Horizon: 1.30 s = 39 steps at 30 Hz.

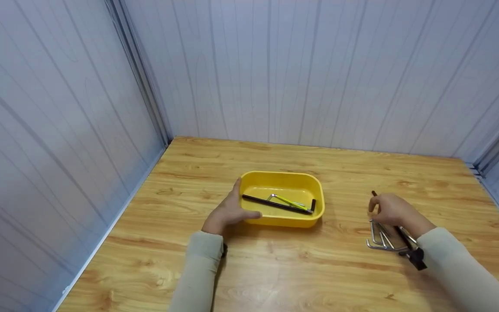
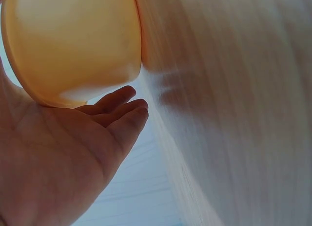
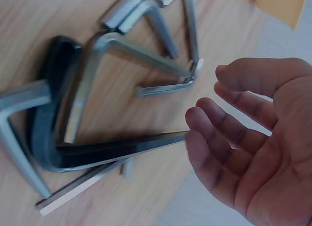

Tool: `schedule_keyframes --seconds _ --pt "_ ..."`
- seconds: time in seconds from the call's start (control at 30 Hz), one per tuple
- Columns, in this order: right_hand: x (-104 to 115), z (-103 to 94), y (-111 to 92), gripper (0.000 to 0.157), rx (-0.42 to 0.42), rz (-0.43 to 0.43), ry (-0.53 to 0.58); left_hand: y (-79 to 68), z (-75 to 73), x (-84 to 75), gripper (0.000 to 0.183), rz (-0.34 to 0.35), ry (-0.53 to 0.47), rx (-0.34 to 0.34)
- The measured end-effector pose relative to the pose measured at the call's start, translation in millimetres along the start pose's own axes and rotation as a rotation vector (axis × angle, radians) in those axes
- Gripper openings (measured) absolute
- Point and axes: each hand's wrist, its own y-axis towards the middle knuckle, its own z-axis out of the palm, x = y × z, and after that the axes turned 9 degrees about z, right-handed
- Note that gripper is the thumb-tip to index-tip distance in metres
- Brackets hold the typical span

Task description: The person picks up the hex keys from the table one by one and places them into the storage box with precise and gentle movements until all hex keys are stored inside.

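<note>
My left hand point(image 1: 228, 211) holds the left end of a yellow plastic box point(image 1: 284, 222), thumb over the front rim and fingers along the outer left wall. In the left wrist view, that hand point(image 2: 73, 153) lies against the box's outside point(image 2: 73, 41). Inside lie a black hex key point(image 1: 275, 204) and a thinner yellow hex key point(image 1: 290, 202) with silver ends. On the right, my right hand point(image 1: 392, 212) hovers above several hex keys, loosely bent fingers apart from the thumb. Below its fingertips lies a big black hex key point(image 3: 107, 150), its far end hidden behind them.
Silver hex keys point(image 3: 146, 60) lie scattered around the black one on the wood-grain table point(image 1: 301, 268). Pale panel walls point(image 1: 254, 78) stand behind and at both sides of the tabletop. A dark wrist strap piece point(image 1: 415, 256) shows by the right sleeve.
</note>
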Motion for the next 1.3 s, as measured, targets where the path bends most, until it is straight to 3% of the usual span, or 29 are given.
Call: schedule_keyframes --seconds 0.23,0.37,0.8,1.0,1.3 --pt "-2.6 4.4 -0.6 0.007 -0.057 0.037 -0.107 2.1 -1.0 0.2 0.131 0.006 0.035 0.002" --pt "-2.9 4.9 -1.1 0.009 -0.09 0.051 -0.139 4.0 -0.6 2.2 0.13 0.029 0.039 -0.002" --pt "-1.4 9.3 -0.6 0.022 -0.098 0.057 -0.124 1.7 0.3 1.4 0.129 0.007 0.052 -0.001" --pt "-1.6 11.9 2.6 0.01 -0.13 0.019 -0.14 0.5 0.2 0.6 0.13 0.007 0.057 -0.002" --pt "-4.6 10.6 3.0 0.008 -0.102 0.058 -0.123 1.0 0.4 2.1 0.131 0.021 0.022 -0.007"
